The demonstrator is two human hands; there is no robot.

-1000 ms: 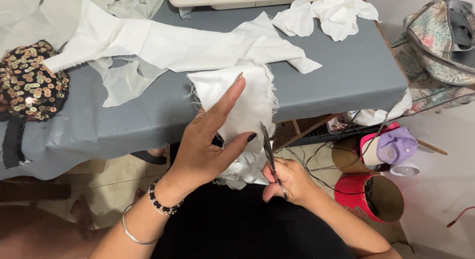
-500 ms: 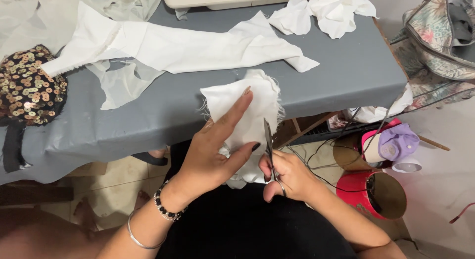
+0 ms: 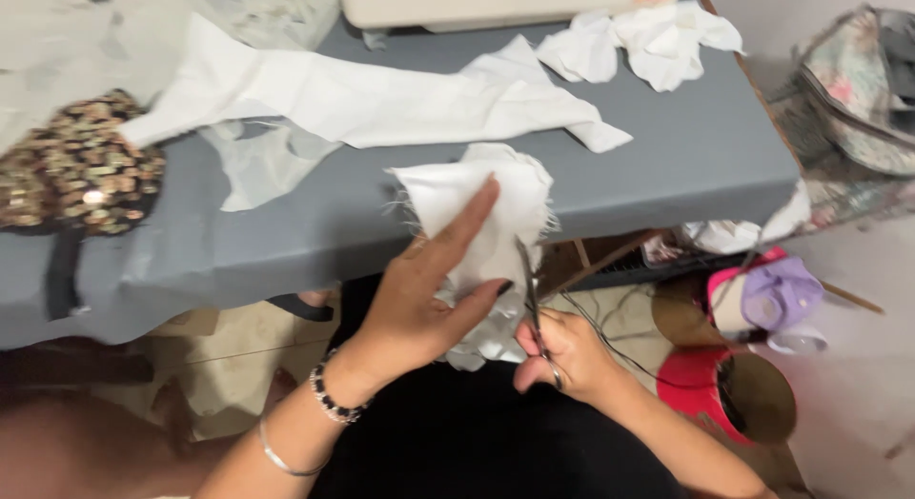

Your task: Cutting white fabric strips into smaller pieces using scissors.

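White cloth [image 3: 481, 199] over grey table [image 3: 667, 156]

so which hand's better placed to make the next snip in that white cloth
Right. The right hand already grips the scissors at the white cloth's edge; the left hand is busy pinching the cloth.

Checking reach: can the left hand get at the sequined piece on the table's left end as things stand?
Probably not freely: the left hand is holding the white fabric piece for the scissors; the table toward the sequined piece looks unobstructed.
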